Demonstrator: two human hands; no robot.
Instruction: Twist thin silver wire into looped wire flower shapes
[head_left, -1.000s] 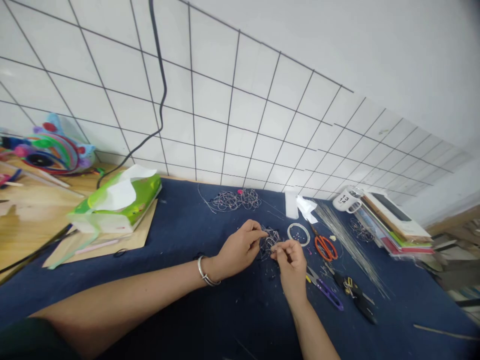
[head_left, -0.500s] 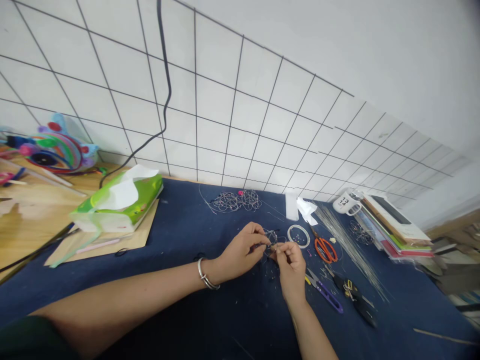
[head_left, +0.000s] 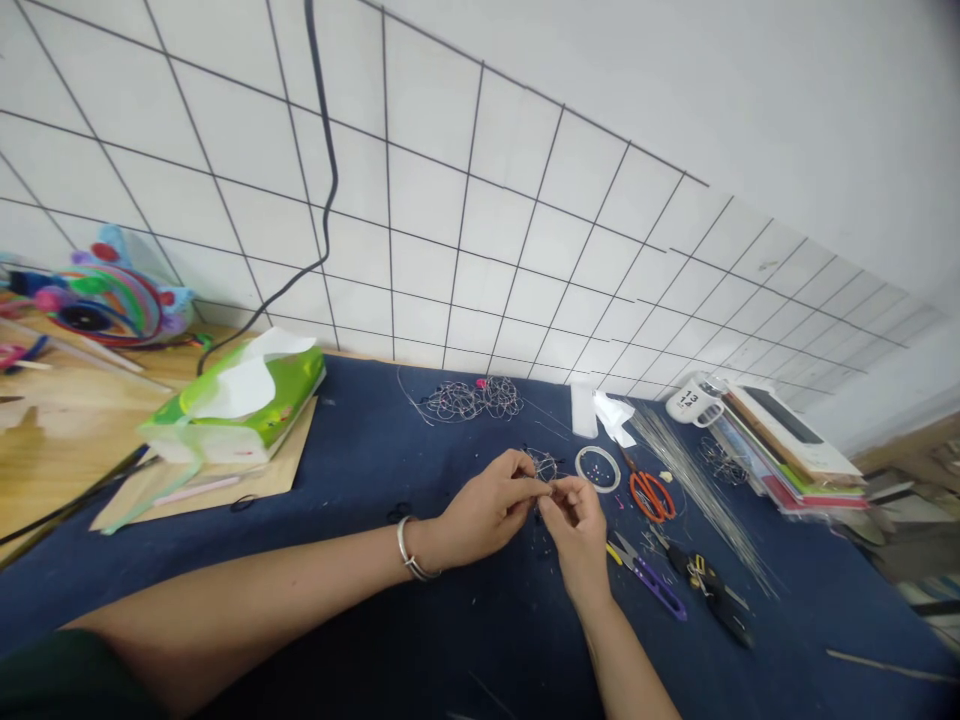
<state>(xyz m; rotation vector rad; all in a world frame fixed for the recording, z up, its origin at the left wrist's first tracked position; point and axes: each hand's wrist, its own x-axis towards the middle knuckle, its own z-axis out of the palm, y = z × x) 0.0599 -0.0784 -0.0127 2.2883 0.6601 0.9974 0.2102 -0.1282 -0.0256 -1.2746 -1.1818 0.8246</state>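
Observation:
A small piece of bent thin wire (head_left: 545, 466), with looped strands, shows just above my fingertips. My left hand (head_left: 491, 505), a silver bangle at its wrist, pinches it from the left. From the right, my right hand (head_left: 579, 530) pinches it too, its thumb and forefinger meeting the left fingertips. The exact spot gripped is hidden by the fingers. Close by on the right lie a clear ring-shaped dish (head_left: 598, 469) with tiny beads, orange-handled scissors (head_left: 651, 496), purple-handled snips (head_left: 654, 585) and black-handled pliers (head_left: 712, 598).
Tangled wire coils (head_left: 474, 399) lie on the dark blue cloth (head_left: 360, 440) near the tiled wall. A bundle of straight wires (head_left: 697, 490) runs along the right, by a white mug (head_left: 691, 402) and stacked books (head_left: 787, 450). A green tissue pack (head_left: 240, 400) sits left.
My fingertips have drawn closer together, the left hand's fingers shifting slightly right and the right hand turning a little inward. More of the looped wire shows above them.

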